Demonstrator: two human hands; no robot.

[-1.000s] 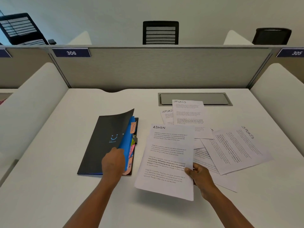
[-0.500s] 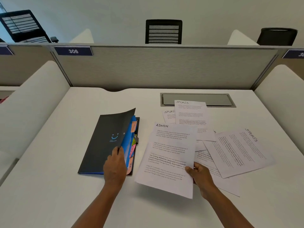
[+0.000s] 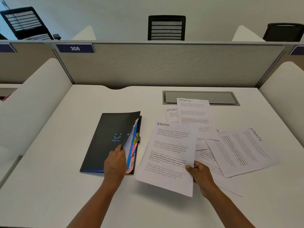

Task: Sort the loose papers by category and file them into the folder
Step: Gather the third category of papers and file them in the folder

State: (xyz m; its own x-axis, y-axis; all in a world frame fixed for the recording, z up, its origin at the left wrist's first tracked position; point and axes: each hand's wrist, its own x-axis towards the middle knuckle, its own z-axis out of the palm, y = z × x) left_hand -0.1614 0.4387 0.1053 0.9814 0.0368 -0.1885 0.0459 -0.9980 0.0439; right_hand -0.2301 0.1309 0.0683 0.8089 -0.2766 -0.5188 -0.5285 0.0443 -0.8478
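A black folder (image 3: 105, 139) with a blue smile mark lies on the white desk (image 3: 49, 186), left of centre. My left hand (image 3: 115, 163) holds the right edge of its cover, lifted a little; coloured tabbed dividers (image 3: 134, 148) show underneath, one marked "Admin". My right hand (image 3: 199, 175) pinches the lower right edge of a printed sheet headed "ADMIN" (image 3: 169, 155), held just above the desk beside the folder. Several loose sheets headed "SPORTS" (image 3: 194, 116) (image 3: 241, 150) lie spread to the right.
A grey cable hatch (image 3: 218, 97) is set into the desk behind the papers. A grey partition (image 3: 164, 66) labelled 306 closes off the back, white side panels (image 3: 32, 99) flank the desk, and black chairs (image 3: 167, 27) stand beyond.
My left hand has slid along the folder's edge and the blue divider has dropped, so the pink and orange tabs now show. The ADMIN sheet stays in my right hand.
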